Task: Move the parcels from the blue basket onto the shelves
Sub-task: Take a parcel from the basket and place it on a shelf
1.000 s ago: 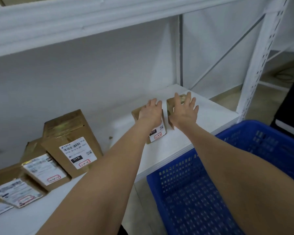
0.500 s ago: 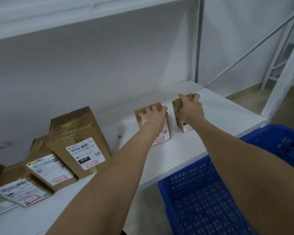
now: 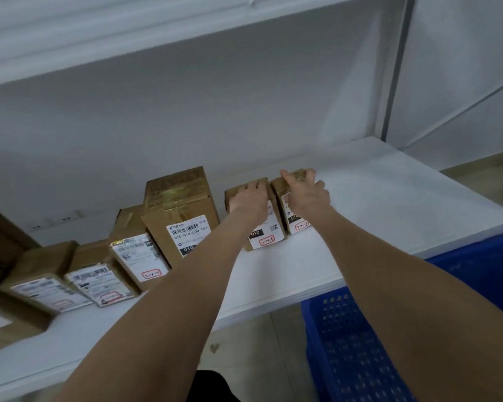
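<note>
Two small brown parcels stand side by side on the white shelf (image 3: 375,204). My left hand (image 3: 249,203) grips the top of the left small parcel (image 3: 266,237), whose white label faces me. My right hand (image 3: 307,195) grips the top of the right small parcel (image 3: 298,226), touching the first one. The blue basket (image 3: 360,349) stands on the floor at the lower right, below the shelf's front edge; the part of its inside that shows holds nothing.
A tall brown box (image 3: 180,210) stands just left of the small parcels. Several more labelled parcels (image 3: 99,274) lean in a row further left. An upper shelf board (image 3: 157,27) hangs overhead. A grey upright post (image 3: 395,68) marks the shelf's right end.
Both hands slid the two small parcels left along the shelf, close to the tall box. My right hand went from flat to curled over its parcel. The view shifted left.
</note>
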{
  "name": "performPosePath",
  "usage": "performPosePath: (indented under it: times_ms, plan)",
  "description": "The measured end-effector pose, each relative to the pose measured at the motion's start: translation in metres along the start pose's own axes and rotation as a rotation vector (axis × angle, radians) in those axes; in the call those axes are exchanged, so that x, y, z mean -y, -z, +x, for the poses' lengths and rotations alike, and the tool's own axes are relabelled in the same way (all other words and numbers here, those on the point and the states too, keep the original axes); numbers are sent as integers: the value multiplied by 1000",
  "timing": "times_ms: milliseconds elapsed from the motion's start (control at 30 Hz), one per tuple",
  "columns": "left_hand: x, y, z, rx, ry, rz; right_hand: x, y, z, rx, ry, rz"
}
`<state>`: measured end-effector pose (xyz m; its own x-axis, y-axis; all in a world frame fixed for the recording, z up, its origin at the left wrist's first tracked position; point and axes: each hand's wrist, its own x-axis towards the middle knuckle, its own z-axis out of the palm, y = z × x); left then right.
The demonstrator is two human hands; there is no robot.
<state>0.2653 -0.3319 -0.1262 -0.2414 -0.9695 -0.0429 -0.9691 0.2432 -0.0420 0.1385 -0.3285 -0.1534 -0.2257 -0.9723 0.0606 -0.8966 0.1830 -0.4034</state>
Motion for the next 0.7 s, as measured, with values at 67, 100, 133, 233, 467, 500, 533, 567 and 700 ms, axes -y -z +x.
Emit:
performPosePath:
  times_ms: [67, 100, 133, 233, 467, 500, 533, 567, 700]
  plan:
    - [3, 1, -6, 5, 2, 28, 5, -5, -6, 0, -4, 12]
    - [5, 1, -9, 7, 3, 49, 7, -8, -9, -7, -2, 8]
    - [7, 0, -13, 7, 11, 72, 10, -11, -12, -15, 2, 4]
    - [14, -2, -23, -8, 48, 119, 15, -13, -17, -38, -4, -4]
    - [18, -8, -27, -35, 56, 144, 18, -15, -19, -65, -13, -12]
    - [18, -9, -27, -38, 64, 145, 21, -16, -19, -66, -14, -12]
    - [18, -10, -27, -43, 72, 142, 25, -17, -19, -64, -15, -11]
    - [18, -10, -27, -50, 81, 138, 27, -19, -18, -62, -13, -8]
    - [19, -15, -29, -67, 74, 165, 26, -24, -16, -56, -28, -65]
